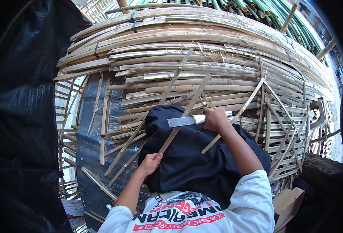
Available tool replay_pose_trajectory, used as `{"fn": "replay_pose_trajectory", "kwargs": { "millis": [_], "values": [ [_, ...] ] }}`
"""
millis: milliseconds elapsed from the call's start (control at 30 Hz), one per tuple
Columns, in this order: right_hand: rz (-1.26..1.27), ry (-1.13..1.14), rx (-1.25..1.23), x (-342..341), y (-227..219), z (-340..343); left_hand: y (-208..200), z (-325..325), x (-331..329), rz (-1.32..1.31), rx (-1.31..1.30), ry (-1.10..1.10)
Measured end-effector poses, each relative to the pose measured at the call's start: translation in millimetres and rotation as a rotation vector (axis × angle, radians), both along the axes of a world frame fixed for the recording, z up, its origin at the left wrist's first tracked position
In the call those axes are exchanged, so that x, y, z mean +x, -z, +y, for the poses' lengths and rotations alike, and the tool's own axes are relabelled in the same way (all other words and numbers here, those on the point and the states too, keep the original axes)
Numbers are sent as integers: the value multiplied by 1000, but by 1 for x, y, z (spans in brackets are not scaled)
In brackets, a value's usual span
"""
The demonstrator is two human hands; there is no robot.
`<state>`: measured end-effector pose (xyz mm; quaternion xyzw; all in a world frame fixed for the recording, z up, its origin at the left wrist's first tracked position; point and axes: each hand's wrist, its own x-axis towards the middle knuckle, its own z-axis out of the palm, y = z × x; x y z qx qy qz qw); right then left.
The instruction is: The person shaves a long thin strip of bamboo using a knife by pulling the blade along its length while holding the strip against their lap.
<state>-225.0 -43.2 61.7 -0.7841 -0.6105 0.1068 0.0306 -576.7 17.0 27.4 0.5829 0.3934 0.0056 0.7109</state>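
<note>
My left hand (151, 163) is closed around the lower end of a flat bamboo strip (197, 93), which slants up and away to the right. In my right hand (215, 117) is a broad, square-ended knife (180, 122), gripped by its handle, with the blade pointing left. The blade lies across the strip at about its middle; whether it cuts into it I cannot tell. Beneath both, a black cloth (191, 155) covers my lap. Another thin strip (239, 116) slants past my right wrist onto the cloth.
Split bamboo lengths (179, 37) are stacked ahead, some bundled with dark ties. Loose strips (128, 145) lie on a dark sheet (88, 120) at the left. Crossed bamboo pieces (286, 132) and a cardboard box (288, 206) stand right. Green poles (253, 9) lie beyond.
</note>
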Motion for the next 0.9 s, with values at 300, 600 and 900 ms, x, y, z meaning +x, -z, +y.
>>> {"fn": "replay_pose_trajectory", "kwargs": {
  "millis": [300, 600, 900],
  "values": [
    [-147, 62, 130, 19, -6, 15, -15, 2, 14, -33, -92, -41],
    [-241, 208, 51, 23, -13, 0, -15, 1, 8, -99, -27, -19],
    [-158, 99, 212, -47, -5, -10, 5, 1, 1, -161, 72, 21]
  ]
}}
